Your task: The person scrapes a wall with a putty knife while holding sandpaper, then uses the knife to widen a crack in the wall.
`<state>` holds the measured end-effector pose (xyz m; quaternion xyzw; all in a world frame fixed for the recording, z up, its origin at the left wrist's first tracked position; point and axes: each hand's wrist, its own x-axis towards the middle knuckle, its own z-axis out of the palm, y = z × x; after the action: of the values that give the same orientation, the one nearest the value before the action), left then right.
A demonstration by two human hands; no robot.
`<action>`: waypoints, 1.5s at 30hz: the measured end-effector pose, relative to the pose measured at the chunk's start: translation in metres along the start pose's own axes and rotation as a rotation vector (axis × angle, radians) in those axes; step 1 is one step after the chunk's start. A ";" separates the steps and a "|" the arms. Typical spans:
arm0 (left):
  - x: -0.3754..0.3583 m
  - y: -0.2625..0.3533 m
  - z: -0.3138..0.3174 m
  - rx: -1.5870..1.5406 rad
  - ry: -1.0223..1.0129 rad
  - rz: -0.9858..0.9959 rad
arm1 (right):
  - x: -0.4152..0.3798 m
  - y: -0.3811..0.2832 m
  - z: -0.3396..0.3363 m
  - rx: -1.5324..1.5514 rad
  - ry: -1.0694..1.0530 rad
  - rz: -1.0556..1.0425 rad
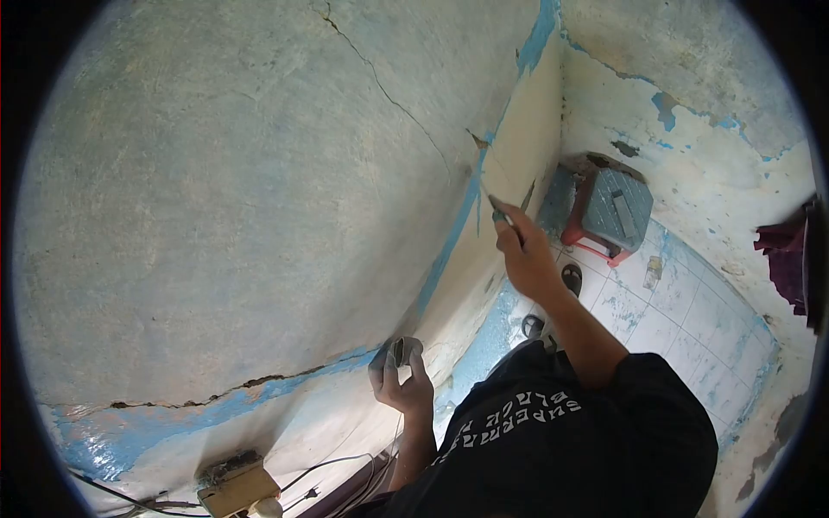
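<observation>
My right hand (522,250) grips a small dark tool (498,210) whose tip points toward the blue-edged corner of the wall (233,173). Whether the tip touches the wall cannot be told. Lower down, near the wall, my left hand (403,380) is coated with grey and has its fingers curled round a dark rounded object (401,350), too hidden to name. Blue paint strips (449,242) run along the edge between the greyish wall and the cream one. A jagged crack (207,400) crosses the wall at the lower left.
A red stool (577,233) with a grey-stained top stands in the far corner, a flat bar on it. On the tiled floor (673,298) lies a small clear container (654,272). Cables and a yellowish box (239,489) are at the lower left. Dark red cloth (786,259) hangs at right.
</observation>
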<state>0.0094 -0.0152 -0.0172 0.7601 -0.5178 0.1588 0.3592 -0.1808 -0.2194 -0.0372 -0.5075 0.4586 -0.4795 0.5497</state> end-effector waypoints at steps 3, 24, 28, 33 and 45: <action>0.001 0.004 0.001 -0.020 0.011 -0.024 | 0.021 -0.007 -0.006 -0.039 0.015 0.014; 0.000 0.004 0.001 -0.013 -0.002 -0.038 | 0.007 0.010 0.005 -0.038 0.029 -0.023; -0.003 0.006 -0.001 -0.038 -0.014 -0.066 | 0.019 0.009 -0.003 -0.060 0.020 0.029; 0.002 0.016 0.001 -0.045 0.028 -0.063 | 0.014 0.020 0.009 -0.117 0.088 -0.144; 0.011 0.043 0.024 -0.016 0.021 -0.089 | 0.050 0.014 -0.057 -0.269 -0.137 -0.224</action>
<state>-0.0279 -0.0485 -0.0104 0.7776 -0.4810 0.1466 0.3774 -0.2305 -0.2753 -0.0561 -0.6557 0.4208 -0.4364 0.4500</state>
